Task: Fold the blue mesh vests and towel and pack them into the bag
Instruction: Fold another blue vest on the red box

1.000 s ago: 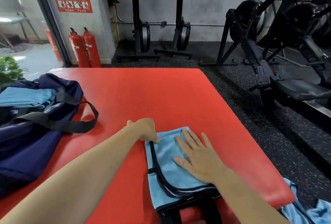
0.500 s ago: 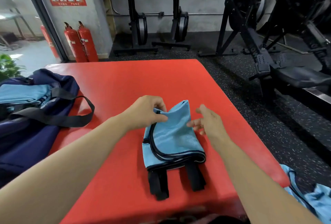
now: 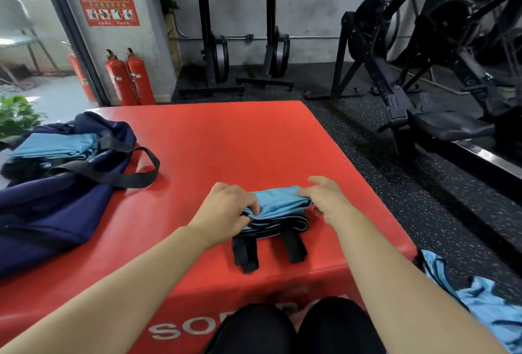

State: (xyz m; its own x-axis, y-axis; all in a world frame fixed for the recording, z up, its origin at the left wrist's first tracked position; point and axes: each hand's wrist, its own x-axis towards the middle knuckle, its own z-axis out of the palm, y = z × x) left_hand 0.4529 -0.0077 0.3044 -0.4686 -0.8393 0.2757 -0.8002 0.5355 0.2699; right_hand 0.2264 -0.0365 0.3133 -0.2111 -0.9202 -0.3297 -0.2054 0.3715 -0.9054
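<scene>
While left hand and right hand pinch the folded vest, the bag holds blue folds; a loose vest waits unfolded.

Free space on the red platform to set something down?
Free: far half of the red platform, from the bag strap to the right edge. Also the strip between navy bag and left hand. Crowded: near centre, where that hand and the right hand grip the folded vest.

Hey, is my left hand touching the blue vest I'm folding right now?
Touching. The head view shows the left hand pinching the left edge of the folded blue vest.
</scene>
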